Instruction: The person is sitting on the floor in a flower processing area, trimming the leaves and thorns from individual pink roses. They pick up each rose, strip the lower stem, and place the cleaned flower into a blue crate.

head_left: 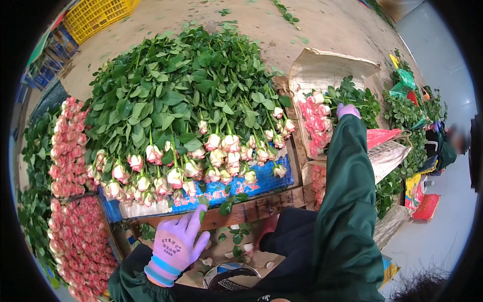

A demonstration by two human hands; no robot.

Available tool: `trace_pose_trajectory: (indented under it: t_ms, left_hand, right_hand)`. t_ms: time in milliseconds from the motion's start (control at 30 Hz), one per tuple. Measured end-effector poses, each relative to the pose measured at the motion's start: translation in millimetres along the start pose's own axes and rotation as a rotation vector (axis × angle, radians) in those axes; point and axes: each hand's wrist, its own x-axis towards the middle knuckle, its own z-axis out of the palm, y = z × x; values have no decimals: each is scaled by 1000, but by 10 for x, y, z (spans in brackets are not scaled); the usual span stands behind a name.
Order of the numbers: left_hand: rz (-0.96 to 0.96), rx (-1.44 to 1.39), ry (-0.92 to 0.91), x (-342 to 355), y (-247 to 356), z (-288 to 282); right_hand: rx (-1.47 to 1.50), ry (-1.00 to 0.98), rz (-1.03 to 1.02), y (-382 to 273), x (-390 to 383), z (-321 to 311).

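Observation:
My left hand [176,244], in a lilac glove with a blue-striped cuff, is open, fingers spread, at the front edge of the bench. Small green leaf bits show by its fingertips. Beyond it lies a big heap of cut roses [175,177], white-green blooms with pink edges toward me and leafy stems pointing away. My right arm reaches far out to the right. There my gloved right hand [347,110] looks closed on the stem of a pale rose [318,98], its fingers partly hidden. Beside it, pink roses [314,126] lie stacked on a brown paper sheet [327,64].
Dense stacks of pink roses [80,241] stand at the left. A yellow crate [95,20] sits at the far left. A wooden rail [251,206] edges the bench, with fallen leaves and petals below. Another person [445,146] is at the far right, near a red box [426,208].

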Motion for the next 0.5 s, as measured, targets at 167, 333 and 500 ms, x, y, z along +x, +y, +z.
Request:
trace_pose_trajectory:
  t_ms: [167, 333, 500]
  left_hand:
    - [9, 34, -26, -113, 88, -2]
    - [-5, 34, -55, -175, 122, -39]
    - [22, 44, -52, -159, 76, -12]
  right_hand:
    - [4, -74, -384, -609, -648, -382]
    - [119, -693, -691, -1236, -1165, 818]
    - [346, -586, -549, -1192, -1450, 2183]
